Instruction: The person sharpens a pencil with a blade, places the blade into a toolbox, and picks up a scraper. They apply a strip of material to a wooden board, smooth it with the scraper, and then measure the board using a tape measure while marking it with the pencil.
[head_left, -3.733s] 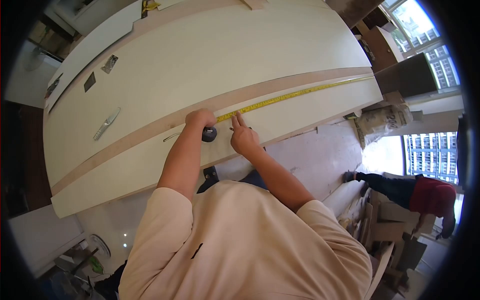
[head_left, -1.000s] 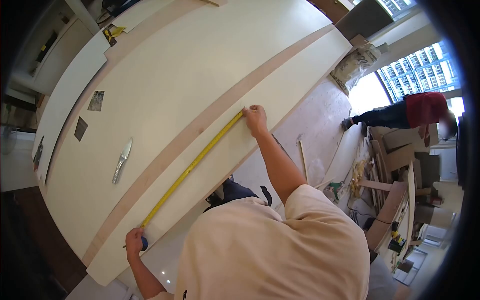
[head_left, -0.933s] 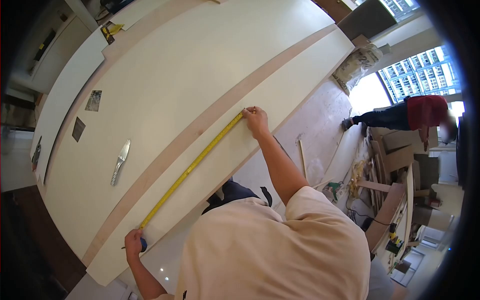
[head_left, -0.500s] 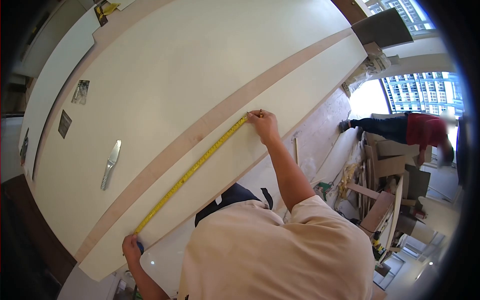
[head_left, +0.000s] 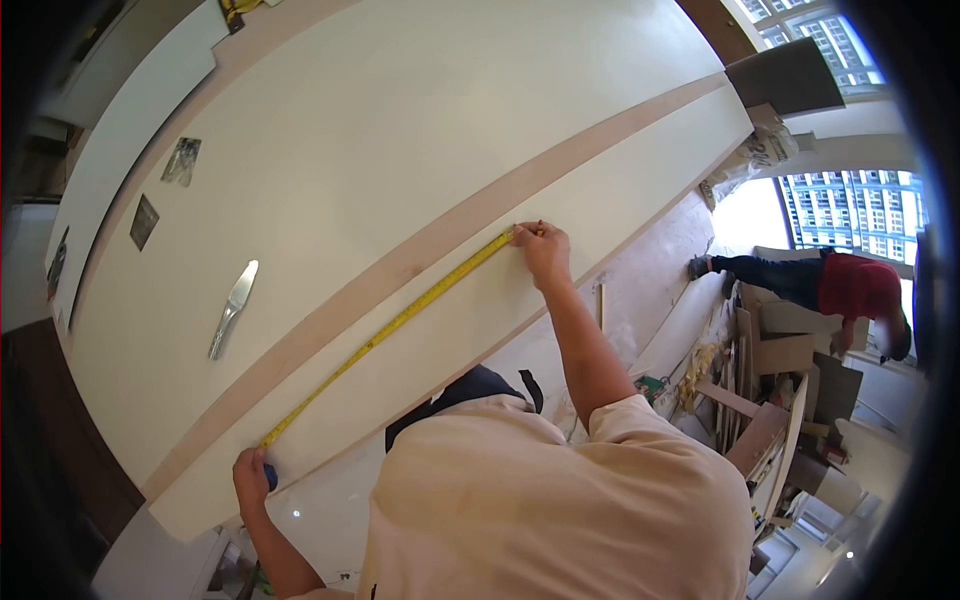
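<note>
A yellow tape measure (head_left: pixel 385 330) stretches over a long pale strip of board (head_left: pixel 440 345), slightly twisted and bowed along its length. My left hand (head_left: pixel 252 478) is closed on its near end, where part of the blue case shows beside the fingers. At the far end, my right hand (head_left: pixel 545 255) pinches the blade over the strip. Something thin and dark with a reddish tip, perhaps a pencil, sticks out of that hand. A metal putty knife (head_left: pixel 233 308) lies on the large cream panel (head_left: pixel 420 130), away from both hands.
Two small dark flat pieces, one a dark square (head_left: pixel 144 222), lie on the panel's left side. A brownish band (head_left: pixel 400 275) separates panel and strip. At right, a person in a red top (head_left: pixel 860 287) bends near stacked boards and offcuts (head_left: pixel 755 430).
The view has shifted slightly. The tape, nearly straight and flat before, now bows and twists between my hands. Both hands keep their hold. The person in red has bent a little differently.
</note>
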